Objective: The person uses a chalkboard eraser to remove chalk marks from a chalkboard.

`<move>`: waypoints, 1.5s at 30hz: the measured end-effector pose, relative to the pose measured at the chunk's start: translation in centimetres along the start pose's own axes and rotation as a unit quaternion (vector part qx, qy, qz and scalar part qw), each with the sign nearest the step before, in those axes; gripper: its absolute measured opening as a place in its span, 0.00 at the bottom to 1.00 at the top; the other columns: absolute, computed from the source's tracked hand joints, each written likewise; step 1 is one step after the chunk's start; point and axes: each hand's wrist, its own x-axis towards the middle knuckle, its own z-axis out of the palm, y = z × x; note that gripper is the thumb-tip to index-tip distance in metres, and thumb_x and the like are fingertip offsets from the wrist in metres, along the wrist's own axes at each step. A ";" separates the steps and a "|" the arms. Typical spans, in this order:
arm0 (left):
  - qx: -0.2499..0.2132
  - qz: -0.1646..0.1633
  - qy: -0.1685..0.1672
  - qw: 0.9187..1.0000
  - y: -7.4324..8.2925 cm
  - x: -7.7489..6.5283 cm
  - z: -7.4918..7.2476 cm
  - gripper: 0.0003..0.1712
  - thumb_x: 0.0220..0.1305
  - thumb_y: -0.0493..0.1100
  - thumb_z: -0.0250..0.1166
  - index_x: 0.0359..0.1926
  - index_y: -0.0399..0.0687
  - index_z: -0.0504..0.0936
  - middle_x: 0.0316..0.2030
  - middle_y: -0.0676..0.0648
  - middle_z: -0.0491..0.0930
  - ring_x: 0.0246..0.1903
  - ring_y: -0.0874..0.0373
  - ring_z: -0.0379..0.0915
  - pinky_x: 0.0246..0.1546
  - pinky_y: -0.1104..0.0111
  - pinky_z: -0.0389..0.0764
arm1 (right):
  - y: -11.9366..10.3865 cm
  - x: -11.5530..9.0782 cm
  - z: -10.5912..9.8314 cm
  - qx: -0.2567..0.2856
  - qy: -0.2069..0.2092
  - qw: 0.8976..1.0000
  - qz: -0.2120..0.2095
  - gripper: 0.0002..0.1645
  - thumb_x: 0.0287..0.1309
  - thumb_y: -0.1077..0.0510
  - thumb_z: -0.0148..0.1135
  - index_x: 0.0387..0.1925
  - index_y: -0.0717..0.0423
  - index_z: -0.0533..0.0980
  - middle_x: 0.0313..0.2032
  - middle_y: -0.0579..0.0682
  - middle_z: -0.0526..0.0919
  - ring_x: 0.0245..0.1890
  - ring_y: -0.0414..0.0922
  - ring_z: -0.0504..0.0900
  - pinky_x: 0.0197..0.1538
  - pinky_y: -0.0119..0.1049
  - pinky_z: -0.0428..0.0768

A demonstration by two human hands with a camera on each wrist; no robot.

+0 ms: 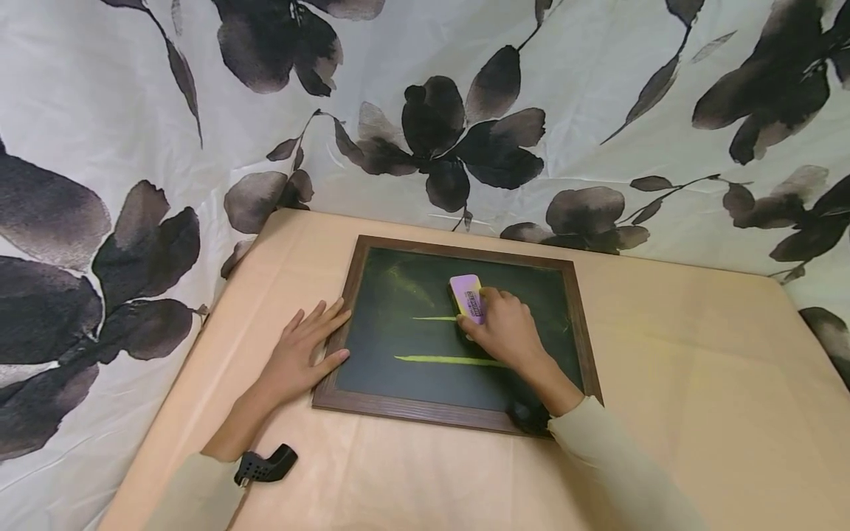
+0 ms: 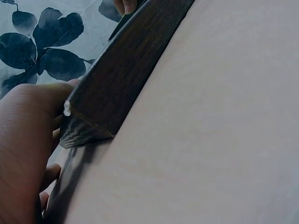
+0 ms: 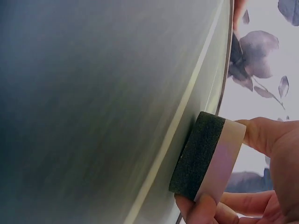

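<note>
Clock reference: chalkboard (image 1: 412, 391) centre, 12 o'clock at its far edge in the head view.
Table: pale peach top (image 1: 704, 354) under the board, reaching past it on all sides.
Sleeves: pale cuffs on both arms; left sleeve (image 1: 199, 490) at 8 o'clock, right sleeve (image 1: 598, 435) at 5 o'clock.
Wrist device: black perforated piece (image 1: 265, 464) at the left cuff, 8 o'clock.
Left hand: at 9 o'clock (image 1: 302, 350), fingers extended and spread, thumb apart; tips touch the left side of the frame; nothing gripped.
Frame: dark brown, wood-grained border (image 1: 425, 413); near-left corner beside the left hand in the left wrist view.
Lower line: yellow-green stroke (image 1: 445, 360) at 6 o'clock, its right end hidden by the right arm.
Right hand: at 3 o'clock (image 1: 510, 326), curled, thumb and fingers pinching the eraser by its sides.
Upper line: thinner yellow-green stroke (image 1: 432, 318) at 10 o'clock, running up to the eraser.
Eraser position: eraser (image 1: 466, 291) over the board, 12 o'clock, just off centre.
Eraser lettering: black print on the top, too small to read.
Eraser appearance: rounded block; purple top, yellow edge, dark grey felt facing the board; felt contact cannot be told.
Smear: faint yellowish haze (image 1: 405, 284), 10 to 11 o'clock.
Backdrop: white cloth with dark grey flowers (image 1: 441, 140), beyond the table at 12 o'clock.
</note>
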 end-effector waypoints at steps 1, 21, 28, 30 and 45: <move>0.000 -0.001 -0.001 1.000 0.0 0.0 0.0 0.37 0.65 0.58 0.60 0.70 0.51 0.65 0.71 0.46 0.56 0.70 0.42 0.47 0.67 0.44 0.41 | -0.4 0.2 0.1 0.000 -0.002 1.000 0.000 0.28 0.50 0.46 0.68 0.39 0.67 0.76 0.24 0.54 0.75 0.21 0.48 0.73 0.21 0.43 0.72; -0.005 0.005 0.007 1.000 0.0 -0.1 -0.2 0.36 0.64 0.57 0.61 0.70 0.51 0.66 0.71 0.45 0.57 0.70 0.41 0.48 0.67 0.43 0.42 | -7.0 2.1 2.6 -0.004 -0.027 0.999 -0.025 0.29 0.52 0.43 0.68 0.42 0.65 0.76 0.26 0.53 0.74 0.22 0.49 0.75 0.23 0.44 0.77; -0.004 0.005 0.010 1.000 0.2 0.0 -0.2 0.36 0.65 0.57 0.61 0.69 0.50 0.66 0.71 0.45 0.58 0.70 0.41 0.48 0.67 0.43 0.42 | -7.5 1.8 2.6 -0.011 -0.049 0.998 -0.027 0.37 0.52 0.41 0.69 0.55 0.61 0.74 0.31 0.55 0.76 0.24 0.48 0.75 0.22 0.44 0.77; -0.002 0.005 0.006 1.000 0.2 0.0 -0.1 0.36 0.64 0.57 0.61 0.70 0.50 0.66 0.71 0.46 0.57 0.70 0.41 0.48 0.67 0.43 0.42 | -7.3 1.5 2.4 -0.007 -0.056 0.998 -0.017 0.37 0.52 0.40 0.69 0.57 0.60 0.74 0.32 0.54 0.77 0.24 0.48 0.75 0.21 0.43 0.76; 0.012 -0.005 -0.012 1.000 0.1 -0.1 -0.2 0.37 0.66 0.59 0.58 0.71 0.50 0.63 0.72 0.46 0.55 0.70 0.42 0.46 0.68 0.45 0.40 | -2.9 0.2 0.6 0.010 -0.054 0.998 0.040 0.40 0.49 0.40 0.71 0.60 0.57 0.73 0.33 0.56 0.77 0.24 0.47 0.73 0.19 0.40 0.72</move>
